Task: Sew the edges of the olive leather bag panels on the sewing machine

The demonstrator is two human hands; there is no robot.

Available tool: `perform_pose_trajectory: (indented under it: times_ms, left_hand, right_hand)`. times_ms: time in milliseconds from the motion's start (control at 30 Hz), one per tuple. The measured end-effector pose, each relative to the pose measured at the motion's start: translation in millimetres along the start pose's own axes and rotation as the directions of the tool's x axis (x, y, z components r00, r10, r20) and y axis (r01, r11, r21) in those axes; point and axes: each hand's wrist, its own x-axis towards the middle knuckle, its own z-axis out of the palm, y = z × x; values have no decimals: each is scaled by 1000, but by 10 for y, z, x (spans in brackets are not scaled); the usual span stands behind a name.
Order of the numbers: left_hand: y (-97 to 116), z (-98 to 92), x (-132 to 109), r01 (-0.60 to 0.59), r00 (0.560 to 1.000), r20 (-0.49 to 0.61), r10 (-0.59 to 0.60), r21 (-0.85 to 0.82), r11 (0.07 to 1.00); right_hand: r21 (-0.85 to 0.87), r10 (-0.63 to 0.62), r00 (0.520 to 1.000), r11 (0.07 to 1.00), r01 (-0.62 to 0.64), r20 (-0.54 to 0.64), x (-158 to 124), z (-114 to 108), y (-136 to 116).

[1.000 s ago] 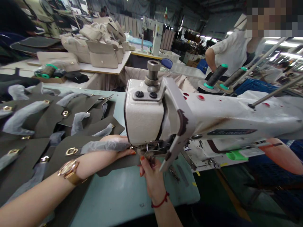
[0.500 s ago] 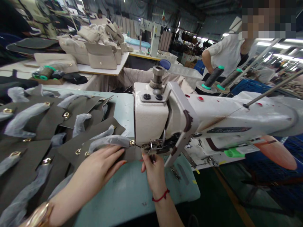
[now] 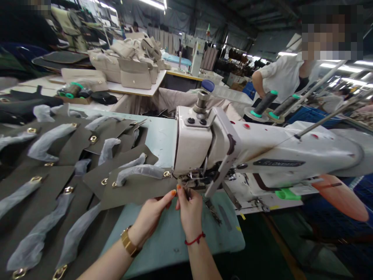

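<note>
A dark olive leather piece (image 3: 136,189) with brass rings and a plastic-wrapped strap lies under the head of a white sewing machine (image 3: 233,149). My left hand (image 3: 153,212), with a gold watch at the wrist, pinches the near edge of that piece just left of the needle. My right hand (image 3: 189,210), with a red cord bracelet, is closed beside it, fingertips up at the presser foot, also on the edge of the piece. Both sets of fingertips nearly touch.
Several more olive pieces (image 3: 58,163) with wrapped straps cover the pale green table (image 3: 163,241) to the left. Beige handbags (image 3: 134,70) are stacked on a table behind. Thread cones (image 3: 264,102) stand behind the machine. A person in a white shirt (image 3: 284,74) works at the right.
My left hand has left the top of the leather piece and come back to its near edge, beside my right hand. The view has shifted slightly right and up.
</note>
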Motion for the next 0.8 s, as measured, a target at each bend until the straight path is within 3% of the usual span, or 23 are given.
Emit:
perform_pose_trajectory:
  times_ms: [100, 233, 433, 633, 800]
  left_hand:
    - [99, -37, -39, 11, 999, -36, -4, 217, 976]
    - [126, -38, -50, 35, 999, -42, -22, 332, 943]
    - [48, -55, 58, 87, 996, 8, -91, 191, 978]
    - [107, -94, 89, 152, 978, 118, -170, 148, 977]
    - [123, -125, 91, 165, 962, 187, -197, 172, 971]
  right_hand:
    - [14, -3, 1000, 1000, 3, -4, -6, -6, 18]
    - [89, 29, 999, 996, -32, 39, -54, -68, 90]
    - [292, 100, 990, 948, -125, 98, -112, -70, 123]
    - [219, 52, 999, 974, -52, 6, -86, -35, 25]
    - [209, 98, 995, 973, -93, -10, -86, -44, -1]
